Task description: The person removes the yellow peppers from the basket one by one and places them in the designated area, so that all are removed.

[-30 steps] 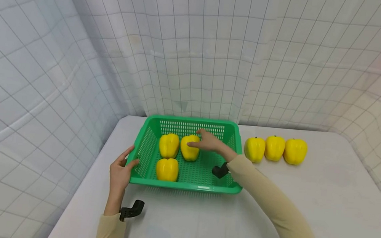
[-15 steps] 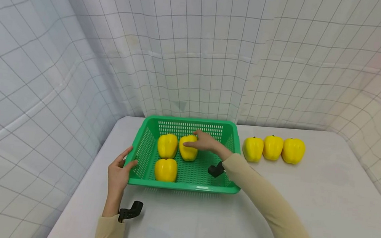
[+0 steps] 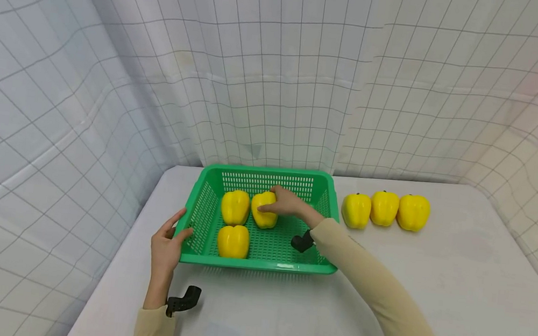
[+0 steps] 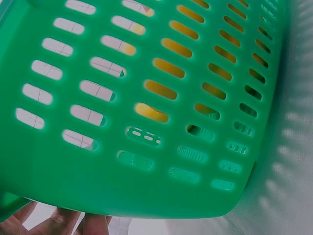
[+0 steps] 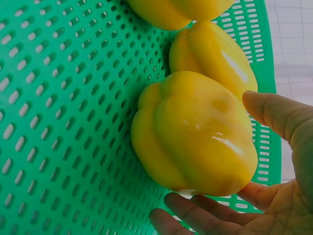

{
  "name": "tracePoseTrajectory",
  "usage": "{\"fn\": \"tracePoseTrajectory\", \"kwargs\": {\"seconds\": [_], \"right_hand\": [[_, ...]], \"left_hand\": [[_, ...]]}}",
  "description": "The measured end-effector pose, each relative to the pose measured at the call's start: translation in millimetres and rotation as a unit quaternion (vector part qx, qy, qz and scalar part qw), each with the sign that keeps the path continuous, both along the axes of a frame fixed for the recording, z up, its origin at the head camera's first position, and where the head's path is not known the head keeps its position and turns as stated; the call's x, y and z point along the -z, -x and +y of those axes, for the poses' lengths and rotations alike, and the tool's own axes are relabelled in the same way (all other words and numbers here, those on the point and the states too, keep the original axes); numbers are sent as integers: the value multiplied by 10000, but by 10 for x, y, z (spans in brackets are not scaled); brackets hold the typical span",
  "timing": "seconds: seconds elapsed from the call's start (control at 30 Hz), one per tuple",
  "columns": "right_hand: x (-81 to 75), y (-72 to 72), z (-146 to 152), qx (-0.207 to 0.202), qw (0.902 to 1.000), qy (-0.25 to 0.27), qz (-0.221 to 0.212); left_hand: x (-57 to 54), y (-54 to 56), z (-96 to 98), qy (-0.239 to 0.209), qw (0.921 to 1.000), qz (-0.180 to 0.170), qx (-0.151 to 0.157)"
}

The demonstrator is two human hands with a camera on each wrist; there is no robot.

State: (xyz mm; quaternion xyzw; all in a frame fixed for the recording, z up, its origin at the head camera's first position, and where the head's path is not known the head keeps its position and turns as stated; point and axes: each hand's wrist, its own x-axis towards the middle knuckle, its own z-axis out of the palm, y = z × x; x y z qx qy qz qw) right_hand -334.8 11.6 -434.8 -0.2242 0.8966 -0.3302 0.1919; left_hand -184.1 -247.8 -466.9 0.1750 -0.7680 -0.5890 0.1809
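Observation:
A green plastic basket [image 3: 259,265] with slotted walls stands on the table in the head view. My left hand [image 3: 166,247] grips its left rim, thumb inside and fingers outside; in the left wrist view several fingers [image 4: 58,223] show below the rim. Inside are three yellow bell peppers. My right hand [image 3: 287,202] reaches in from the right and holds the back right bell pepper [image 3: 263,216]. The right wrist view shows that bell pepper [image 5: 195,137] between the thumb and the fingers. The other two, back left [image 3: 234,208] and front left [image 3: 233,242], lie beside it.
Three more yellow bell peppers, left [image 3: 356,211], middle [image 3: 384,209] and right [image 3: 413,213], stand in a row on the white table [image 3: 457,283], right of the basket. Grid-patterned white curtains [image 3: 278,71] hang behind and at the sides.
My right hand has settled slightly lower, its fingers closer around the back right bell pepper. The whole head view has shifted a little; my left hand keeps its hold on the rim.

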Motion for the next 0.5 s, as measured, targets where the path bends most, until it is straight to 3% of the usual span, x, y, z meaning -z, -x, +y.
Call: {"fn": "tracePoseTrajectory", "kwargs": {"seconds": [0.5], "right_hand": [[8, 11, 0, 155, 9997, 5, -206]], "left_hand": [[22, 18, -12, 68, 10000, 16, -35]]}}
